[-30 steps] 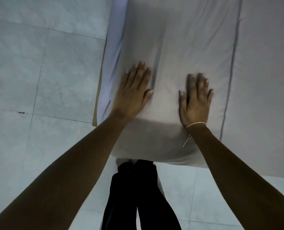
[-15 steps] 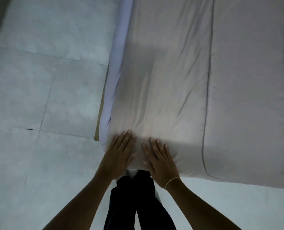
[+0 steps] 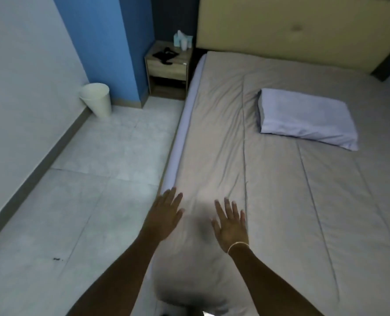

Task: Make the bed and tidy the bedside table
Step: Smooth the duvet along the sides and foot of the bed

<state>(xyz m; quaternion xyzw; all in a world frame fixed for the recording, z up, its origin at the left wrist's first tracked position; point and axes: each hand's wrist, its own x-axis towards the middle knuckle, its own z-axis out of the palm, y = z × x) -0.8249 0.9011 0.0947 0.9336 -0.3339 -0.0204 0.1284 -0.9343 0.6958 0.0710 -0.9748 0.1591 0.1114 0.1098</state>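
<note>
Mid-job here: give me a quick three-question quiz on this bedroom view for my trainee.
1. True or false: the pillow lies against the headboard.
2. What stands on the floor by the left wall? A) white bin B) chair C) lamp
3. Which hand wears a thin band at the wrist?

Key:
1. False; it lies further down the grey cover, apart from the headboard.
2. A, the white bin.
3. The right hand; the left hand has none.

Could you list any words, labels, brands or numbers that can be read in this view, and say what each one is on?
None can be read.
The tissue box on the bedside table may carry print, but it is too small and blurred.
The white bin, pillow and cover show no text.
</note>
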